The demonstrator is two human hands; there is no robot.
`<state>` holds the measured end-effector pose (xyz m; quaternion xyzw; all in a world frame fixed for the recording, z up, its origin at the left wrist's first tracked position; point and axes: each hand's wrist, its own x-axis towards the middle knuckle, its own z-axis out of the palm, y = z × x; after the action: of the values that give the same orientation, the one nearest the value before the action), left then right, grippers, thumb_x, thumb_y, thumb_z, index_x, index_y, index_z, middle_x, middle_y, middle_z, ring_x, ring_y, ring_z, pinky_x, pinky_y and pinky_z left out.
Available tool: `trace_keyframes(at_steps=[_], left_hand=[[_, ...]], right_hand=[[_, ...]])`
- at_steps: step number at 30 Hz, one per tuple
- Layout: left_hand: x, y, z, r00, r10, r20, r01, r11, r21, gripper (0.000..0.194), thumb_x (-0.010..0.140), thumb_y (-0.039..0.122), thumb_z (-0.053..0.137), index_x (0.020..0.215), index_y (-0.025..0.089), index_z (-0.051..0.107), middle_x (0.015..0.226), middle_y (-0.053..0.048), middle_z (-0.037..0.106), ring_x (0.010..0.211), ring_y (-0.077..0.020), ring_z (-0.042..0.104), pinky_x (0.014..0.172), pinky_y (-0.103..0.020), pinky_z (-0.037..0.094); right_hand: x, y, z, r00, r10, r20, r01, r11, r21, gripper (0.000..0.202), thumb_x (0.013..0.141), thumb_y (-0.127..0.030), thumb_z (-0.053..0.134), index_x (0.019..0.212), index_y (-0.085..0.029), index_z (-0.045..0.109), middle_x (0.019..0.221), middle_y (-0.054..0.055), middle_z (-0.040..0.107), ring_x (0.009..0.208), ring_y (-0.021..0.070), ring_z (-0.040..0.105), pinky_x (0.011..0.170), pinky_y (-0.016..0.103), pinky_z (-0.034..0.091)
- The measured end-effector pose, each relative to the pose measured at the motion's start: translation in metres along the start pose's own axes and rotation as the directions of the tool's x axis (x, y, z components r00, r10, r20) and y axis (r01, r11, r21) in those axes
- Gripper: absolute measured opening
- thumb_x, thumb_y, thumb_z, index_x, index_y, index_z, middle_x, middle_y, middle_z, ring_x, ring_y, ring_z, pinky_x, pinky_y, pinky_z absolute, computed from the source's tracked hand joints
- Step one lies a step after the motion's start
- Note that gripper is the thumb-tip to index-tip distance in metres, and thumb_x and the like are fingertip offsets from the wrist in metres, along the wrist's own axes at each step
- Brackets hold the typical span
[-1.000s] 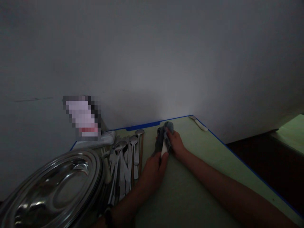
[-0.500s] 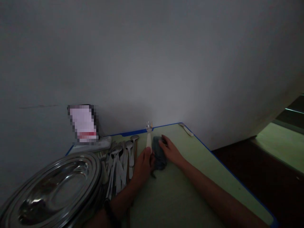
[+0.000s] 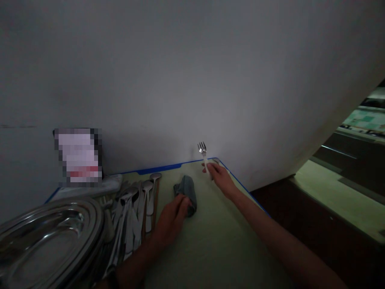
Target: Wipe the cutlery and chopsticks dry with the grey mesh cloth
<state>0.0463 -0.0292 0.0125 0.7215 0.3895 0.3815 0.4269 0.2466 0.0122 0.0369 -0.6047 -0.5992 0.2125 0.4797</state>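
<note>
My right hand (image 3: 221, 178) is closed around the pale handle of a fork (image 3: 202, 149), its metal tines pointing up in front of the wall, above the table's far right corner. Low over the table, my left hand (image 3: 173, 218) has its fingers wrapped on the near end of a folded grey-blue cloth (image 3: 188, 186). Part of another utensil (image 3: 215, 160) shows behind my right hand at the corner. Left of the cloth lies a row of spoons (image 3: 147, 186) and other cutlery, partly hidden by my left forearm.
Stacked oval metal trays (image 3: 90, 208) occupy the table's left side. Behind them, a phone (image 3: 80, 156) with a blurred screen leans against the wall over a whitish flat object (image 3: 111, 184). The pale green table (image 3: 216, 241) has a blue edge along the wall and right side.
The fork has passed from my left hand to my right, which has moved right and up toward the far corner. My left hand now grips the cloth. The view has turned slightly right.
</note>
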Motion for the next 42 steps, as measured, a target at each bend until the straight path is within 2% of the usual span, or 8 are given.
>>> trace_keyframes(at_steps=[2,8,13,20,27,32,35,42], left_hand=[[-0.003,0.003,-0.001,0.997,0.079,-0.007,-0.078,0.995,0.067,0.021,0.086,0.035,0.044,0.078,0.020,0.055,0.070,-0.001,0.056,0.065,-0.0162,0.051,0.064,-0.027,0.037],[-0.005,0.002,-0.001,0.919,0.387,0.073,-0.380,0.824,0.419,0.011,0.087,0.020,0.041,0.088,0.019,0.052,0.087,-0.005,0.055,0.083,-0.0196,0.051,0.078,-0.034,0.041],[-0.002,-0.007,0.002,0.902,0.428,0.057,-0.385,0.739,0.553,0.022,0.084,0.016,0.044,0.104,0.020,0.052,0.106,-0.007,0.051,0.100,-0.0225,0.047,0.088,-0.041,0.041],[-0.001,-0.017,0.006,0.935,0.348,0.074,-0.313,0.706,0.635,0.028,0.083,0.017,0.047,0.109,0.022,0.053,0.117,-0.007,0.045,0.110,-0.0263,0.041,0.095,-0.048,0.036],[-0.002,-0.018,0.005,0.955,0.279,0.098,-0.282,0.758,0.588,0.024,0.083,0.019,0.046,0.106,0.020,0.054,0.115,-0.008,0.047,0.109,-0.0256,0.042,0.095,-0.047,0.037],[-0.001,-0.023,0.005,0.960,0.259,0.103,-0.271,0.783,0.560,0.023,0.084,0.020,0.046,0.106,0.021,0.053,0.115,-0.008,0.046,0.109,-0.0248,0.042,0.096,-0.046,0.037],[0.000,-0.026,0.006,0.963,0.247,0.105,-0.263,0.793,0.549,0.023,0.085,0.021,0.045,0.106,0.021,0.053,0.115,-0.008,0.045,0.110,-0.0246,0.042,0.096,-0.046,0.036],[0.002,-0.025,0.008,0.964,0.245,0.106,-0.263,0.801,0.537,0.023,0.085,0.022,0.045,0.106,0.022,0.053,0.114,-0.007,0.046,0.109,-0.0248,0.044,0.094,-0.046,0.038]], right_hand=[[0.018,0.014,-0.020,0.997,-0.073,0.003,0.069,0.924,-0.376,0.046,0.090,-0.039,0.026,0.096,-0.014,0.064,0.083,0.009,0.065,0.074,0.0175,0.057,0.071,0.028,0.041],[0.017,0.050,-0.020,0.999,-0.004,0.047,0.037,0.700,-0.713,0.034,0.085,-0.022,0.039,0.111,-0.012,0.059,0.102,0.019,0.058,0.095,0.0266,0.053,0.081,0.037,0.038],[0.007,0.059,-0.004,1.000,0.020,-0.010,-0.019,0.534,-0.845,0.039,0.086,-0.015,0.032,0.120,-0.008,0.049,0.114,0.021,0.051,0.103,0.0278,0.048,0.085,0.040,0.036],[0.018,0.061,-0.010,0.999,-0.038,0.029,0.042,0.398,-0.916,0.037,0.086,-0.014,0.035,0.114,-0.022,0.057,0.109,0.012,0.055,0.099,0.0246,0.050,0.082,0.034,0.038],[0.019,0.067,-0.008,0.994,-0.092,0.067,0.098,0.399,-0.912,0.035,0.086,-0.012,0.034,0.108,-0.020,0.060,0.112,0.010,0.056,0.101,0.0246,0.048,0.083,0.034,0.038],[0.015,0.084,-0.023,0.973,-0.187,-0.137,-0.025,0.503,-0.864,0.037,0.083,-0.030,0.047,0.118,-0.018,0.053,0.126,0.013,0.046,0.112,0.0287,0.042,0.091,0.041,0.035],[0.020,0.100,-0.031,0.963,-0.090,-0.254,-0.148,0.609,-0.779,0.054,0.080,-0.042,0.049,0.125,-0.011,0.046,0.129,0.020,0.041,0.116,0.0321,0.039,0.092,0.042,0.036],[0.039,0.110,-0.031,0.985,0.033,-0.171,-0.147,0.688,-0.711,0.055,0.086,-0.040,0.039,0.129,-0.006,0.038,0.131,0.020,0.042,0.117,0.0264,0.044,0.095,0.035,0.036]])
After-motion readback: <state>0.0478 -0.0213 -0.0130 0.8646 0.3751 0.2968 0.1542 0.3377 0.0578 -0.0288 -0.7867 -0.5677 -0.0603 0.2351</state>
